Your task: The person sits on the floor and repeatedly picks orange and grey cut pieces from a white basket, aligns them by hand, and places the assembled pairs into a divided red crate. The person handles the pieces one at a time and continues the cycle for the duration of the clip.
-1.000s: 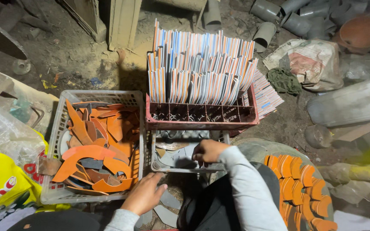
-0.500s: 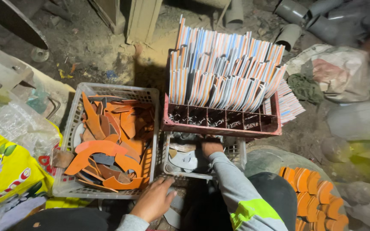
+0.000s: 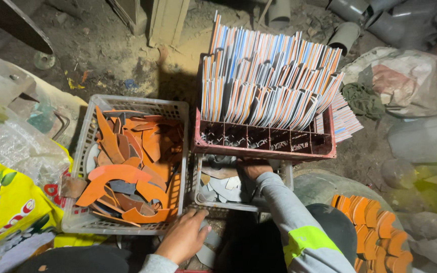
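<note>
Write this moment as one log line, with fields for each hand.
left hand: rests at white crate edge | right hand: inside small grey basket | grip: unclear

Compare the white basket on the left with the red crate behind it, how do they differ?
The white basket is pale, with latticed walls, and holds a loose heap of curved orange scraps; the red crate is dark red, split into compartments, and holds striped flat pieces standing upright in rows. The left hand rests at the basket's near rim; the crate sits farther from it. Both are open-topped plastic containers on the ground.
</note>
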